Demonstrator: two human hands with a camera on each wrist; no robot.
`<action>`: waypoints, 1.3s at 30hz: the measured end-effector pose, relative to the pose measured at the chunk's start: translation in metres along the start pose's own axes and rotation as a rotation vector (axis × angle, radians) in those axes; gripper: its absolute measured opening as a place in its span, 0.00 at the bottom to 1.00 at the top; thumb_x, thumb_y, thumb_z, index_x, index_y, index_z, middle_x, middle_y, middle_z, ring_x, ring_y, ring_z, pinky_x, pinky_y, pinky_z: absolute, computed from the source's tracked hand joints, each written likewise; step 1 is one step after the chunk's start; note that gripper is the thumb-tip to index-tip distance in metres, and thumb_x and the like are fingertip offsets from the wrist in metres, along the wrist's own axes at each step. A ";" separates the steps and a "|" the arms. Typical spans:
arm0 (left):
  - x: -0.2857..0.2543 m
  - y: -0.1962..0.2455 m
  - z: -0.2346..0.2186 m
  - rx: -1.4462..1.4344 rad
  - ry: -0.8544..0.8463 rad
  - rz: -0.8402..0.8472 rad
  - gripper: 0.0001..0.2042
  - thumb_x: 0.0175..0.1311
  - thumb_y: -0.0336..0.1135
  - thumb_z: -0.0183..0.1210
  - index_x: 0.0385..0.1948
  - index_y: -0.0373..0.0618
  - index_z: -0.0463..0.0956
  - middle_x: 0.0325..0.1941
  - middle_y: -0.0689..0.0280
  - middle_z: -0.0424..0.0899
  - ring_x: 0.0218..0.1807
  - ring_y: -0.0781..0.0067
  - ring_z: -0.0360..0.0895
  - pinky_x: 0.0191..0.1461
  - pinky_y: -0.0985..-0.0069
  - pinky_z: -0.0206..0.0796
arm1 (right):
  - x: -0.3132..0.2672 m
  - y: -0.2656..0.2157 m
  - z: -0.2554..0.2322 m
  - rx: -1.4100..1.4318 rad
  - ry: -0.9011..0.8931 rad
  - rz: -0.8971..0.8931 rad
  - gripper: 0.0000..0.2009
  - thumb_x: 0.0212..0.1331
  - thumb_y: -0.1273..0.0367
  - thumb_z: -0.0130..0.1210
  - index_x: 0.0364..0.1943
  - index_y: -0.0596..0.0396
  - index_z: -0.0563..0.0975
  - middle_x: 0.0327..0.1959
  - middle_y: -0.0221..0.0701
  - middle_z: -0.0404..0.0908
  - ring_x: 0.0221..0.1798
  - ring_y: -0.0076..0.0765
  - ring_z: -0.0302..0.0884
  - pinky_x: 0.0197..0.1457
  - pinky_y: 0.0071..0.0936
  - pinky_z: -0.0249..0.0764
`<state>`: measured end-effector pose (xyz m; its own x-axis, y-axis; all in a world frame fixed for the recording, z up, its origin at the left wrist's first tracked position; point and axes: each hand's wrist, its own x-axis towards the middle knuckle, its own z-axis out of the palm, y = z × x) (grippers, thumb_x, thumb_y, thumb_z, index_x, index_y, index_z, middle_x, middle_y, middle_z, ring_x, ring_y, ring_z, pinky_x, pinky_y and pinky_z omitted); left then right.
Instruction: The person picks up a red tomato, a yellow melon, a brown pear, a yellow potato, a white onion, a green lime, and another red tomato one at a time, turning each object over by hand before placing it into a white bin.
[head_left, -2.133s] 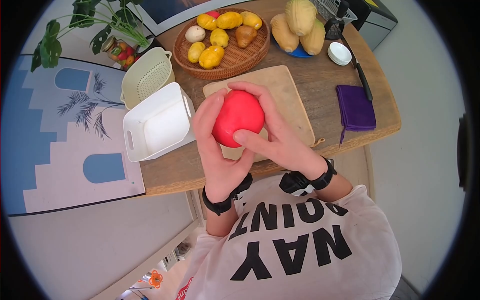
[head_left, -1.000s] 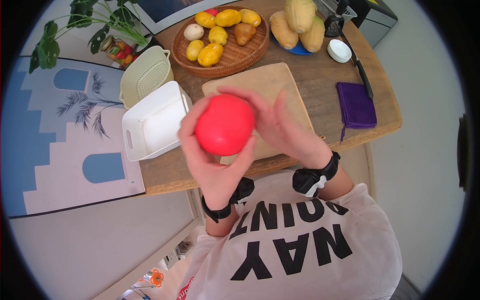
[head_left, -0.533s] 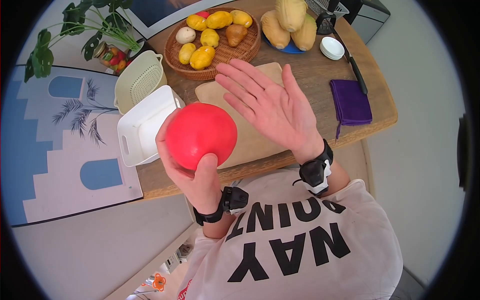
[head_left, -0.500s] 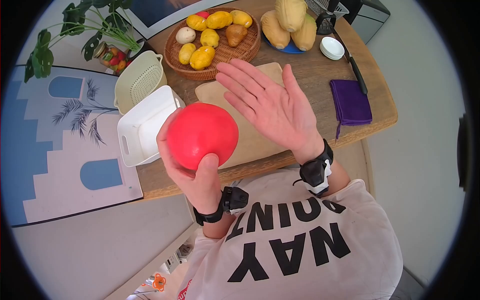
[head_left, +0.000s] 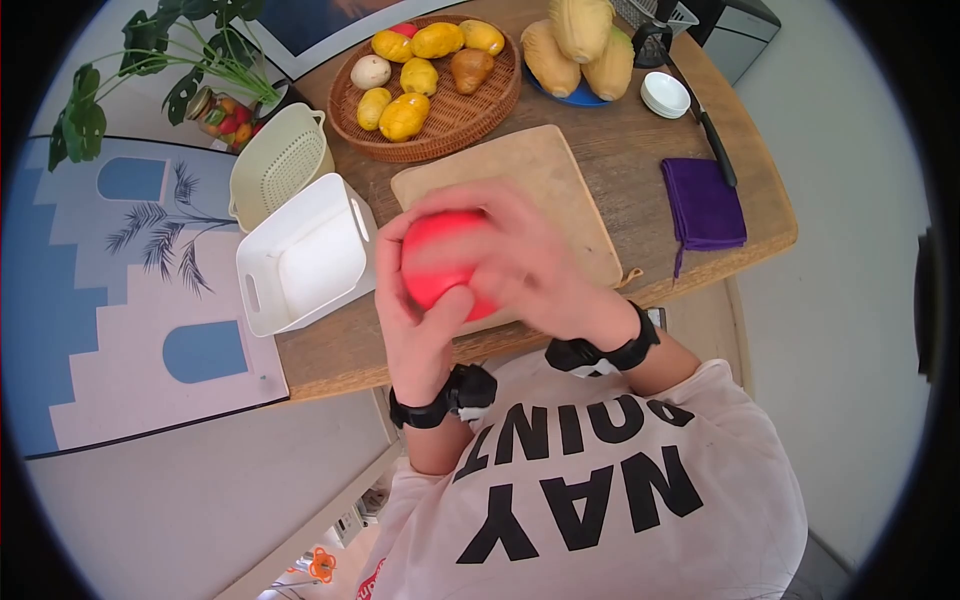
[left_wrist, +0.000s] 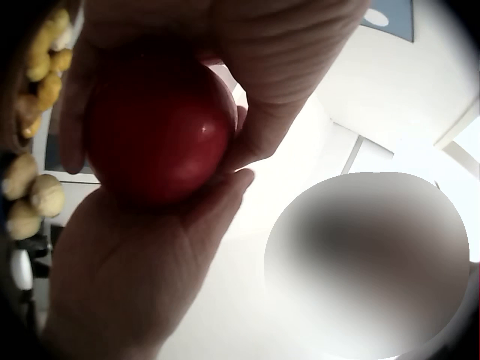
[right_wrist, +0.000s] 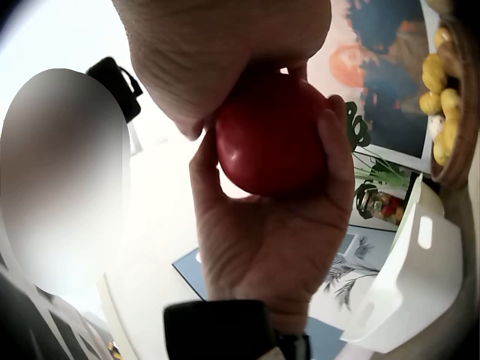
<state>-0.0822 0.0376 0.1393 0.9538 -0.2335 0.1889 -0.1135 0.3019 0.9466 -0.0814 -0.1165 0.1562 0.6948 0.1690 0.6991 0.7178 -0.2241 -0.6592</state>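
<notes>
A smooth, round red object (head_left: 440, 255) is held above the cutting board (head_left: 560, 185) in the head view. My left hand (head_left: 412, 320) grips it from the left and below, thumb on the near side. My right hand (head_left: 545, 265), blurred, curves over its far and right sides. The left wrist view shows the red object (left_wrist: 161, 131) between both hands. From the right wrist view, the left hand's fingers and thumb wrap the red object (right_wrist: 271, 139) from below, with the right hand (right_wrist: 225, 56) against its top.
A white bin (head_left: 310, 260) and a pale green colander (head_left: 285, 165) stand at the left. Behind are a wicker basket (head_left: 460, 125) of yellow fruit and large pale produce (head_left: 590, 50) on a blue plate. At the right lie a purple cloth (head_left: 705, 205) and a black-handled knife (head_left: 718, 150).
The right hand, held open with its palm up half a second ago, has come back over the red object. The left hand has moved right and away from the body with it.
</notes>
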 end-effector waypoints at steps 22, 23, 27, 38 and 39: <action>0.005 0.009 0.016 -0.183 0.043 -0.020 0.33 0.70 0.51 0.51 0.70 0.42 0.53 0.70 0.55 0.61 0.65 0.62 0.70 0.55 0.64 0.74 | -0.003 0.001 0.002 0.375 0.076 0.370 0.37 0.53 0.61 0.67 0.66 0.53 0.61 0.67 0.36 0.63 0.68 0.41 0.64 0.70 0.38 0.64; 0.004 0.008 0.011 -0.162 0.018 -0.015 0.33 0.69 0.51 0.51 0.69 0.39 0.55 0.68 0.55 0.64 0.63 0.62 0.72 0.52 0.65 0.74 | -0.002 -0.003 0.000 0.505 0.127 0.408 0.37 0.54 0.60 0.66 0.66 0.53 0.61 0.66 0.36 0.64 0.68 0.41 0.64 0.70 0.37 0.64; -0.001 0.019 -0.007 -0.079 0.025 0.126 0.32 0.68 0.55 0.51 0.60 0.32 0.64 0.55 0.53 0.77 0.51 0.65 0.78 0.49 0.69 0.71 | -0.002 -0.019 -0.018 1.096 0.055 0.551 0.30 0.64 0.56 0.55 0.66 0.53 0.60 0.66 0.34 0.65 0.66 0.36 0.67 0.66 0.36 0.70; -0.006 0.014 0.010 0.392 0.083 0.381 0.37 0.48 0.33 0.70 0.64 0.38 0.63 0.62 0.55 0.66 0.56 0.65 0.70 0.60 0.70 0.63 | -0.008 -0.008 -0.012 1.489 -0.016 0.794 0.28 0.75 0.49 0.32 0.67 0.52 0.60 0.58 0.35 0.75 0.50 0.32 0.80 0.39 0.33 0.81; -0.005 0.011 0.010 0.385 0.100 0.329 0.38 0.47 0.30 0.70 0.64 0.38 0.62 0.63 0.56 0.66 0.58 0.64 0.69 0.62 0.68 0.62 | -0.008 -0.007 -0.011 1.491 0.006 0.811 0.27 0.75 0.49 0.32 0.67 0.52 0.60 0.57 0.35 0.75 0.49 0.31 0.80 0.40 0.33 0.81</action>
<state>-0.0912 0.0325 0.1515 0.8700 -0.0880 0.4851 -0.4886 -0.0223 0.8722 -0.0924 -0.1267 0.1579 0.8803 0.4684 0.0749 -0.3775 0.7873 -0.4875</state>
